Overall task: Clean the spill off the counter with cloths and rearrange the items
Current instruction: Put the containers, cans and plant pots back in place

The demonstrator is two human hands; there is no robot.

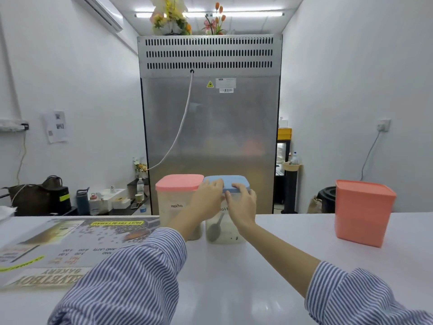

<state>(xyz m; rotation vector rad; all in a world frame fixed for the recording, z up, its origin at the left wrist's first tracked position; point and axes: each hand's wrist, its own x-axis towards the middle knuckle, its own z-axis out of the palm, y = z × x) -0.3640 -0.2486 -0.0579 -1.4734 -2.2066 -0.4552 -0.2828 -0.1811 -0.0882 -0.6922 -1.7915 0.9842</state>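
Note:
Two clear tubs stand side by side at the far edge of the white counter (269, 266). The left tub (173, 207) has a pink lid and a "mocha" label. The blue-lidded tub (225, 233) holds powder and a dark spoon. My left hand (207, 199) grips its upper left side, fingers over the blue lid (230, 181). Its upper right front is held by my right hand (241, 204), fingertips on the lid's front edge. No cloth or spill is in view.
A coral opaque container (362, 212) stands at the counter's right. A printed menu poster (70, 245) lies flat on the left. A steel fridge back (210, 137) rises behind the counter. Bags, bottles and boxes crowd a low table (105, 202) at the far left.

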